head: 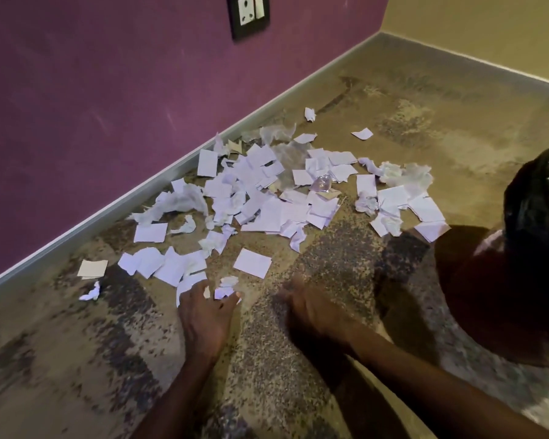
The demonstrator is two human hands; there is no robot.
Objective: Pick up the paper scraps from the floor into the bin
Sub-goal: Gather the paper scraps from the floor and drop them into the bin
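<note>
1. Though spread wide over the floor (330, 280), mostly ahead of both hands: paper scraps (267, 198), flat white squares mixed with crumpled bits and thin tissue-like pieces, reaching up to the skirting of the purple wall (108, 106).
2. Left hand (203, 312): fingers curled down at the near edge of the litter, pinching a few small scraps (224, 291) against the floor.
3. Right hand (311, 312): blurred, low over bare floor just beside the left, nothing seen in it; spread or curled, cannot tell.
4. Off to the right of the right hand: bin (488, 296), dark, lined with a black plastic bag (539, 198), mouth near floor level.
5. Handling, as a judgement: very light, limp, easily torn, prone to sliding and fluttering; flat squares hard to lift off the floor by an edge.
6. Best hold, likely: raking many together into a loose heap, then scooping between both palms; crumpled bits simply pinched by their folds.
7. Risk: loose pieces slipping out on the way to the bin.
</note>
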